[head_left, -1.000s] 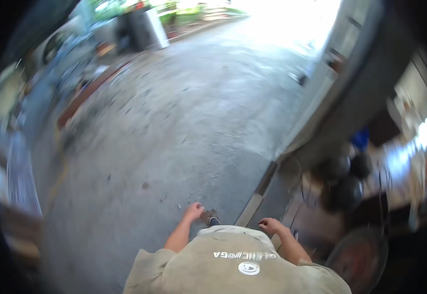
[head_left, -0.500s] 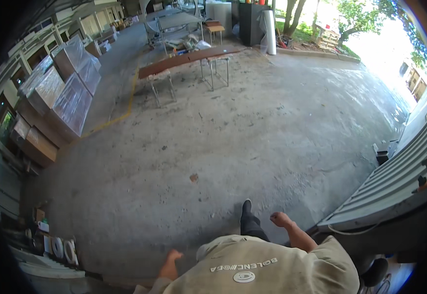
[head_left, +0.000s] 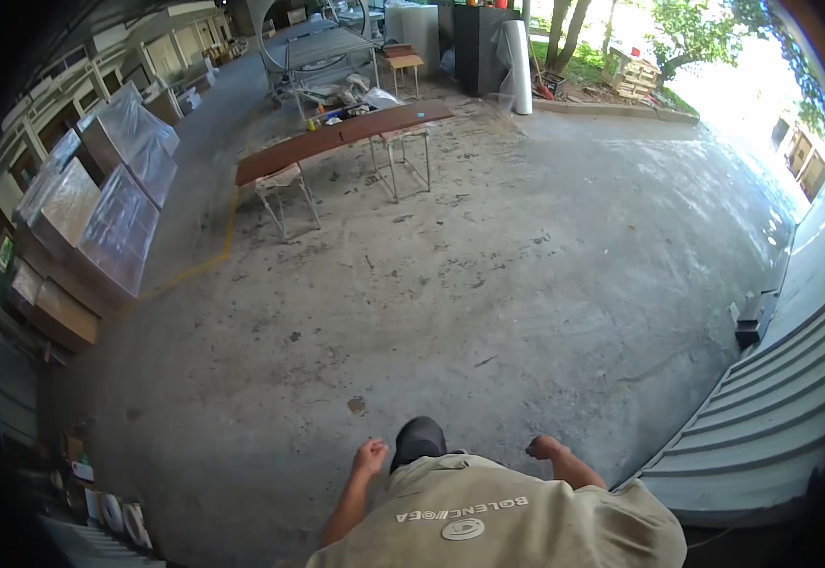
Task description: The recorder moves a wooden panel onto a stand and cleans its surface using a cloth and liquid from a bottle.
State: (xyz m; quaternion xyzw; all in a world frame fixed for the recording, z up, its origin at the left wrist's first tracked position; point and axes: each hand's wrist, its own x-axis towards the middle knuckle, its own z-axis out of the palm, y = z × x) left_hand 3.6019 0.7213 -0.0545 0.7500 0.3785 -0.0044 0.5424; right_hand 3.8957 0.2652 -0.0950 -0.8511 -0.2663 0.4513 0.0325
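Note:
My left hand (head_left: pixel 369 458) hangs in front of my beige shirt with its fingers loosely curled and nothing in it. My right hand (head_left: pixel 543 448) is level with it on the other side, curled the same way and also holding nothing. A dark shoe (head_left: pixel 419 441) shows between the two hands on the bare concrete floor (head_left: pixel 488 284). Neither hand touches anything.
A long brown board (head_left: pixel 341 138) lies across two metal stools (head_left: pixel 403 156) ahead at the left. Plastic-wrapped wooden cabinets (head_left: pixel 109 218) line the left side. A corrugated metal gate (head_left: pixel 781 417) stands at the right, and a white roll (head_left: pixel 519 66) stands upright at the back.
The view has swung left from the gate toward the open yard. My left hand has risen beside the shirt, and the right hand has dropped slightly.

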